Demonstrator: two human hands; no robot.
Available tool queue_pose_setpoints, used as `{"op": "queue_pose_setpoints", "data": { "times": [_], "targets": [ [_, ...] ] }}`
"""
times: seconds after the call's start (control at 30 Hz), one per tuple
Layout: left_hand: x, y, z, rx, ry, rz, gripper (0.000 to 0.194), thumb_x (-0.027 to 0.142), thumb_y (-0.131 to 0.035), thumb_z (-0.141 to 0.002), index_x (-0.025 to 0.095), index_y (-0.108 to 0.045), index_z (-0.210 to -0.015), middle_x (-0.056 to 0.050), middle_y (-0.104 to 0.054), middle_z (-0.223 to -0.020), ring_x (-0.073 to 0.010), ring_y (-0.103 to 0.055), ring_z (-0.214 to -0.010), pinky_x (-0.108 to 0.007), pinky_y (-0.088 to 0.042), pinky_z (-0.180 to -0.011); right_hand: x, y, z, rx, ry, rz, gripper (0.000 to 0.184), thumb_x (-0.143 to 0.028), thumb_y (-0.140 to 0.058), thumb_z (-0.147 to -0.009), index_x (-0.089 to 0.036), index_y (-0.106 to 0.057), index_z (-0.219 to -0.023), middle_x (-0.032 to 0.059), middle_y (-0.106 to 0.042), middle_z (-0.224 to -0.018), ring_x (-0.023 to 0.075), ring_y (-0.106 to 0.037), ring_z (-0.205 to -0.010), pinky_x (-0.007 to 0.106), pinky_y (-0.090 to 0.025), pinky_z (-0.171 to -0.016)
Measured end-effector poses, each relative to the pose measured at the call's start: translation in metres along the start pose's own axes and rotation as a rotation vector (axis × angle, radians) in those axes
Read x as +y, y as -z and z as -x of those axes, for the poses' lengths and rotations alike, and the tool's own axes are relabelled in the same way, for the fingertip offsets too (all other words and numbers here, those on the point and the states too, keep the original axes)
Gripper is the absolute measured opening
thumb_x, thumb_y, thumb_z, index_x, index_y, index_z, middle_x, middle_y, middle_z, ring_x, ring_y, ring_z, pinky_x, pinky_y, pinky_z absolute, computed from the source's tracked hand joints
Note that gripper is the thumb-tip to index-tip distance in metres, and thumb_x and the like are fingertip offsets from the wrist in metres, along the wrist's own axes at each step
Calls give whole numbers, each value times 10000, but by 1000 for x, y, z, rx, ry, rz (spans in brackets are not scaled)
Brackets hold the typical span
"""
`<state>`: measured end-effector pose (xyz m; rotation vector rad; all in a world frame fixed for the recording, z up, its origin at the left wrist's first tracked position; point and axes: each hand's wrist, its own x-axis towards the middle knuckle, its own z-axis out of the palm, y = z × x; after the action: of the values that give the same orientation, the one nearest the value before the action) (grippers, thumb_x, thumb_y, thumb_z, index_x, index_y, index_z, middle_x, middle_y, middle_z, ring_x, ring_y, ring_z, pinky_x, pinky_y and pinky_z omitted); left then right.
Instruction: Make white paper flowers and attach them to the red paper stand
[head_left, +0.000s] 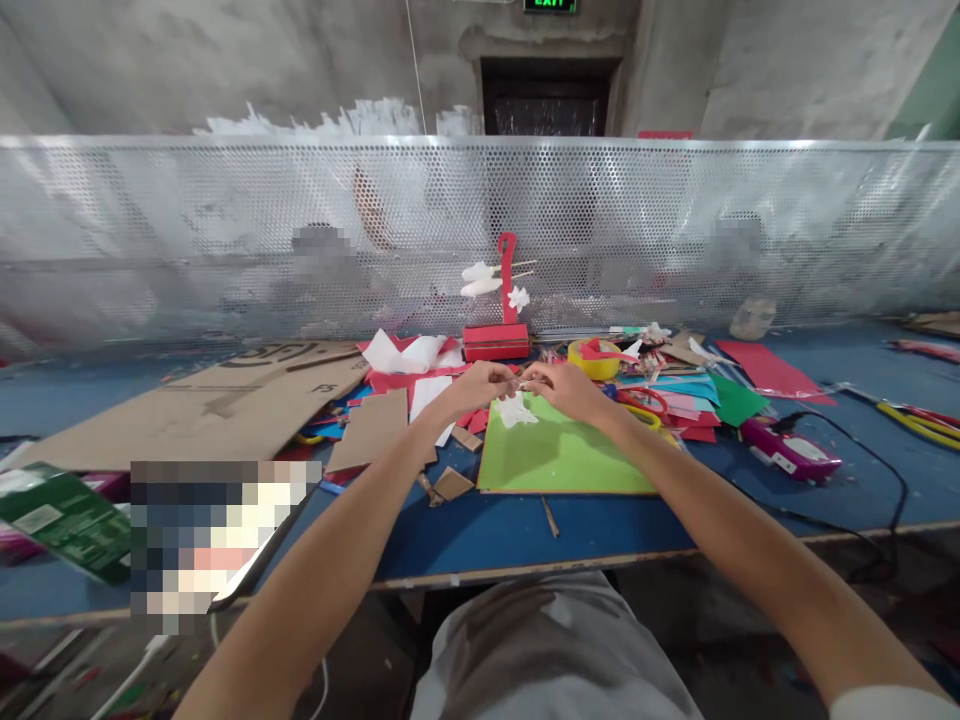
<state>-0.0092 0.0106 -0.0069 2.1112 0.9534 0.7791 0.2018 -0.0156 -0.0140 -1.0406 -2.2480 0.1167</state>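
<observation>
Above green sheet (566, 458), just beyond white cutout (516, 411), holds left hand (481, 387) and right hand (565, 389) pinched; on what, cannot tell.

"EXIT" in green on an overhead sign (550, 5), apparent "FS" on flat cardboard (142, 425)

Lime-green sheet (570, 460), white piece (514, 411), red box (495, 343), blue tabletop (480, 540), dotted silvery panel (637, 220)
</observation>
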Motion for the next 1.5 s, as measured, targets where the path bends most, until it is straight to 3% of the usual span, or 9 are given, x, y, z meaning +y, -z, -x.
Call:
{"op": "queue_pose_setpoints", "data": {
  "times": [0.17,0.67,0.73,0.87,1.0,1.17,1.5],
  "targets": [
    [-1,2,0,30,-5,42,219,351,-657,-789,134,-687,-795,-31,-651,-692,-114,-551,-628,-246,-426,-630,1,3,0,88,-11,-168,137,-293,-578,-905,-184,-656,-935,33,-717,-844,152,-635,-735,255,-415,-683],
    [-2,2,0,-34,-55,30,214,342,-643,-788,135,-681,-830,-44,-666,-735,-122,-575,-663,-239,-423,-625,-7,11,1,21,-103,36,557,-482,-375,-999,-170,-629,-615,16,-566,-469,137,-554,-519,270,-350,-621],
    [-5,3,-1,-32,-45,25,208,335,-644,-784,136,-684,-831,-45,-668,-739,-123,-577,-664,-241,-426,-628,-6,11,2,-3,-81,-8,530,-482,-391,-993,-167,-661,-664,20,-612,-522,135,-570,-540,265,-365,-629],
    [-10,6,-2,-2,-29,22,224,360,-646,-790,138,-684,-797,-43,-665,-738,-124,-573,-667,-249,-433,-652,-2,10,2,40,-28,-114,264,-431,-586,-906,-194,-701,-917,40,-727,-802,158,-645,-714,257,-414,-667],
    [-9,6,-2,12,-9,40,250,391,-657,-786,143,-681,-793,-40,-663,-739,-127,-574,-674,-256,-436,-668,0,8,1,84,-32,-119,175,-357,-611,-895,-199,-682,-922,46,-724,-839,165,-642,-745,264,-422,-677],
    [-9,6,-2,12,-29,41,260,400,-658,-787,141,-675,-814,-39,-660,-736,-129,-570,-671,-264,-439,-679,0,9,1,83,-49,15,268,-367,-536,-942,-185,-688,-818,37,-693,-716,145,-582,-622,264,-355,-618],
    [-11,8,-4,-38,-55,-29,255,387,-645,-801,137,-675,-839,-41,-660,-728,-130,-579,-668,-249,-432,-643,-7,7,2,4,-63,141,423,-378,-415,-990,-175,-625,-685,22,-607,-565,132,-527,-571,264,-295,-608]
  ]
}}
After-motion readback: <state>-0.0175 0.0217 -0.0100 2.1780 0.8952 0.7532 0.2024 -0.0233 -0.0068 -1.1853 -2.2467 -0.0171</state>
